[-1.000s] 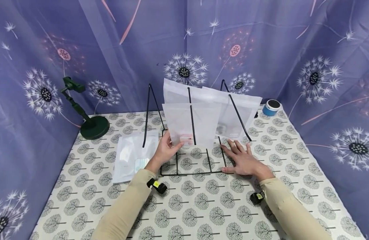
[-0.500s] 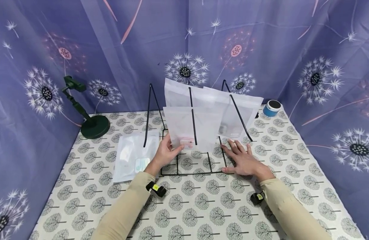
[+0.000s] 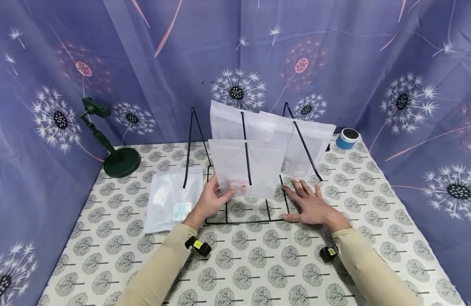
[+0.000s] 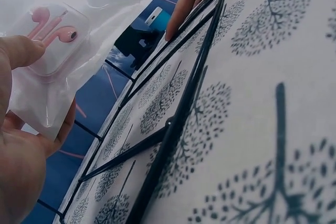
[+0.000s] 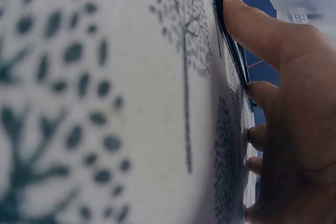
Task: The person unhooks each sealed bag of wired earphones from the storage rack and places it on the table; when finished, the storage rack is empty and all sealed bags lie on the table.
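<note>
In the middle of the head view, the left hand (image 3: 210,199) pinches the lower left corner of a white bag (image 3: 262,165), thumb across the front and fingers behind. The bag stands upright behind a sloping wire of the black rack (image 3: 248,222). In the left wrist view, pink earphones (image 4: 67,34) show through its front at upper left, beside the thumb tip.

Right of centre in the head view, the right hand (image 3: 312,207) lies open, palm down, fingers spread, its thumb and fingertips touching the rack's right side.

Two more bags, a left one (image 3: 224,123) and a right one (image 3: 290,146), stand behind the held bag. A flat bag (image 3: 160,199) lies on the tablecloth (image 3: 243,255) at centre left.
</note>
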Tool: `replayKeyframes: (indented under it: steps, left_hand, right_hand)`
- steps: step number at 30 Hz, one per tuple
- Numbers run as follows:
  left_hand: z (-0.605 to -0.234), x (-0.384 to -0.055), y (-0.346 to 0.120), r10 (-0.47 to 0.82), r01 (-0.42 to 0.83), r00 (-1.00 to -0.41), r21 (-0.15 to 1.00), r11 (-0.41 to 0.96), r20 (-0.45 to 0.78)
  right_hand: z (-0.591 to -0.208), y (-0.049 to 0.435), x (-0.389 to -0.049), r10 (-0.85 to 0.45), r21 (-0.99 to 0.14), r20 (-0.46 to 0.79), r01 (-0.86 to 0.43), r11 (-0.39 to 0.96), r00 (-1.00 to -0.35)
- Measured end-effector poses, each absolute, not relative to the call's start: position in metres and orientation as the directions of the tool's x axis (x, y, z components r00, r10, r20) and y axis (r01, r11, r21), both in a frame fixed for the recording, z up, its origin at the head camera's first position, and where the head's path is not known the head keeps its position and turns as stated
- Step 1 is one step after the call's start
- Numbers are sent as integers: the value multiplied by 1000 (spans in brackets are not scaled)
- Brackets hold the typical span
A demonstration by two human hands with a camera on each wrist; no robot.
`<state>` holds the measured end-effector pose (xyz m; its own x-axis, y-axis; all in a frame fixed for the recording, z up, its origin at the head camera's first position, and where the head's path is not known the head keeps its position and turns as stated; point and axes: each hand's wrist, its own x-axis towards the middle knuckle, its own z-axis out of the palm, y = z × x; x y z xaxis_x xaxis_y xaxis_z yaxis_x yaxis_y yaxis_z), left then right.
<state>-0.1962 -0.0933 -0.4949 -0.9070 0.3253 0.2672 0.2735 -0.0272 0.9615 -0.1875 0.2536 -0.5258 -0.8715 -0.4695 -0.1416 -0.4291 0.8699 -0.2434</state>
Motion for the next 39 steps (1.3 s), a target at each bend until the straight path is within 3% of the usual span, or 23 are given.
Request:
replayKeyframes:
  steps: [26, 39]
  left_hand:
    - [-518, -187, -98, 361, 343, -869, 938, -55, 339]
    - [-497, -172, -98, 357, 348, -870, 937, -43, 339]
  right_hand:
    - [-525, 254, -188, -469, -247, -149, -426, 870, -871]
    - [-528, 254, -187, -467, -250, -131, -427, 869, -874]
